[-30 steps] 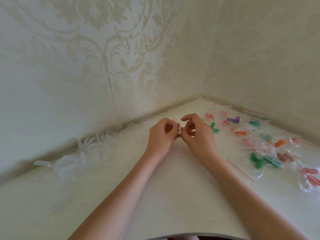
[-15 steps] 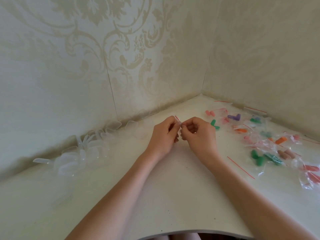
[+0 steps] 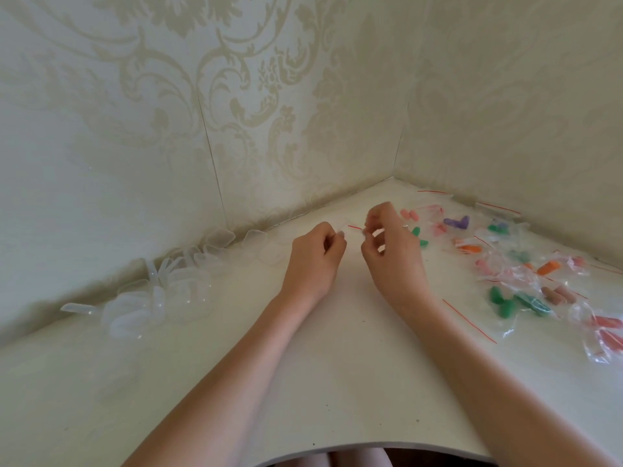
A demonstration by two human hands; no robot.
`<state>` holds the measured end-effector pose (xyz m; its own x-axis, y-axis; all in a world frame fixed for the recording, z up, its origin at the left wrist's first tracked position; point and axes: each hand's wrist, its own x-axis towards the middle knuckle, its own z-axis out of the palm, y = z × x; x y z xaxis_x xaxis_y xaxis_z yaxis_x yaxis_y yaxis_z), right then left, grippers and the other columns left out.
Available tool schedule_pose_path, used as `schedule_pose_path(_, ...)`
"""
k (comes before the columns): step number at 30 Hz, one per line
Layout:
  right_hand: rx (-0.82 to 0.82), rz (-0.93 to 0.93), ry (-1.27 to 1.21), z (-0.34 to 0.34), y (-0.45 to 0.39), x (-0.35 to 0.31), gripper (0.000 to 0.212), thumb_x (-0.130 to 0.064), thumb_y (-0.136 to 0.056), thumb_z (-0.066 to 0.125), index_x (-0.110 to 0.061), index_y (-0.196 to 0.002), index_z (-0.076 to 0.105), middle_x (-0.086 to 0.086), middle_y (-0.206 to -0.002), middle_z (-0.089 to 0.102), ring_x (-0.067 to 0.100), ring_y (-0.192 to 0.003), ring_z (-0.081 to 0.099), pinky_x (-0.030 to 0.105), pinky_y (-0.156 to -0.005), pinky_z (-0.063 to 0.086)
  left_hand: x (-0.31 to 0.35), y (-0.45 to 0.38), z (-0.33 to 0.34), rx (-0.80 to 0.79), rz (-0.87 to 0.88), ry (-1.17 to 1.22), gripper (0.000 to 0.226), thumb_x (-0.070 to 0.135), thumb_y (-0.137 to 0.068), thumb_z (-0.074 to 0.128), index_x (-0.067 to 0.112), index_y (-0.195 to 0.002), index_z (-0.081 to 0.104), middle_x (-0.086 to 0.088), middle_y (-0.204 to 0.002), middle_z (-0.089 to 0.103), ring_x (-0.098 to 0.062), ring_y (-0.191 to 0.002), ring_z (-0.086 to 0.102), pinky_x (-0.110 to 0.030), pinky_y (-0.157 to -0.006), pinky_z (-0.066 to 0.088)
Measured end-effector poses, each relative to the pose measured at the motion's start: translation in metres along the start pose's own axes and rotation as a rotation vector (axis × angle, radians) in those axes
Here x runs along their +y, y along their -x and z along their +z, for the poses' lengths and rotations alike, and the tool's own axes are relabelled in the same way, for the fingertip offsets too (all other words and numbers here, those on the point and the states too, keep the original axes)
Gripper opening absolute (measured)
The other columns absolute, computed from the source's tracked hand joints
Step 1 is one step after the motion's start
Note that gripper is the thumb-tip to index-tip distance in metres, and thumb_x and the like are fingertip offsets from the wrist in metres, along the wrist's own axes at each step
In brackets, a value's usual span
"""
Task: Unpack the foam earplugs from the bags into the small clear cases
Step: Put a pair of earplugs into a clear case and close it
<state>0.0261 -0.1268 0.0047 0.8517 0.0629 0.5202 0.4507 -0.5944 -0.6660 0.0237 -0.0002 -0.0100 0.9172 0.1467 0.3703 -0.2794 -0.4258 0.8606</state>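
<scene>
My left hand (image 3: 317, 252) and my right hand (image 3: 391, 251) are raised over the middle of the white table, a small gap between them. Both pinch a small clear bag (image 3: 352, 228) with a red zip strip, stretched between the fingertips. What is inside that bag cannot be made out. Several clear bags of coloured foam earplugs (image 3: 526, 284) lie at the right, among them green (image 3: 500, 299), orange (image 3: 547, 267) and purple (image 3: 456, 223) pairs. Several small clear cases (image 3: 161, 291) are heaped at the left along the wall.
The white table (image 3: 337, 365) fits into a wallpapered corner, with walls close behind and to the right. Its curved front edge runs along the bottom of the view. A loose green earplug pair (image 3: 418, 235) lies just behind my right hand.
My hands were touching over the bag; now they have drawn apart, the right hand lifting up and right, and the bag's red strip shows between them.
</scene>
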Motion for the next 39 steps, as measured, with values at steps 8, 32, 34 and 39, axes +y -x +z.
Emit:
schedule_pose_path(8,-0.214,0.0,0.501,-0.003,-0.002,0.004,0.041,-0.011,-0.095,0.041,-0.028,-0.129,0.056,0.002,-0.113,0.051,0.023,-0.101,0.052,0.03,-0.064,0.037,0.002,0.004,0.003,-0.052,0.117,-0.111,0.034,0.024,-0.092,0.057,0.017,-0.063,0.041,0.002,-0.054,0.043,-0.012,-0.051,0.035,-0.026,-0.051,0.031)
schedule_pose_path(32,-0.262,0.301,-0.668,-0.001,-0.007,0.007,0.034,-0.006,-0.094,0.055,-0.028,-0.12,0.061,-0.001,-0.084,0.055,0.006,-0.069,0.049,0.012,-0.056,0.039,-0.005,-0.012,-0.012,-0.021,-0.299,0.712,0.009,0.012,-0.091,0.062,0.009,-0.086,0.068,-0.008,-0.089,0.073,-0.011,-0.083,0.07,-0.021,-0.07,0.054)
schedule_pose_path(34,-0.281,0.283,-0.651,-0.001,-0.006,0.008,0.036,-0.006,-0.094,0.055,-0.029,-0.122,0.06,-0.002,-0.082,0.057,0.005,-0.068,0.049,0.012,-0.056,0.039,-0.004,-0.011,-0.011,-0.039,-0.247,0.54,0.009,0.014,-0.09,0.063,0.009,-0.084,0.068,-0.006,-0.083,0.071,-0.006,-0.076,0.069,-0.02,-0.067,0.053)
schedule_pose_path(39,-0.294,0.26,-0.537,0.003,-0.006,0.007,0.024,-0.028,-0.092,0.061,-0.033,-0.115,0.065,0.001,-0.091,0.066,0.007,-0.071,0.054,0.016,-0.055,0.045,-0.004,-0.01,-0.009,-0.004,-0.221,0.434,0.009,0.012,-0.092,0.06,0.006,-0.086,0.063,-0.002,-0.077,0.066,-0.004,-0.067,0.065,-0.017,-0.063,0.053)
